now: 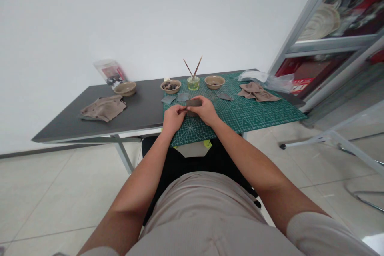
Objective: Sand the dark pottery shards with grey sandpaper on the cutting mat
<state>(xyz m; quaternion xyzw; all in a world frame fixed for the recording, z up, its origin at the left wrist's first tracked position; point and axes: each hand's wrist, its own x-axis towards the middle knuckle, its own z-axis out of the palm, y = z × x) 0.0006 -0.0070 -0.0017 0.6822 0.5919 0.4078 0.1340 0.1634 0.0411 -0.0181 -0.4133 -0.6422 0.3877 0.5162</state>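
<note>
My right hand (207,111) is closed around a small, flat, grey-brown rectangular piece (194,103), held over the green cutting mat (240,116). My left hand (174,118) is closed in a pinch at the left of that piece, its fingertips almost touching the right hand. What lies in this pinch is too small to make out. Just beyond my hands, two thin grey squares lie on the mat, one on the left (168,99) and one nearer the middle (183,97). Another grey sheet (225,96) rests to the right.
Along the back stand a bowl of dark bits (171,86), a glass jar (193,83) with two thin sticks and another bowl (215,82). Crumpled brown cloths lie right (257,91) and left (104,108). A third bowl (125,89) and clear tub (110,73) stand left.
</note>
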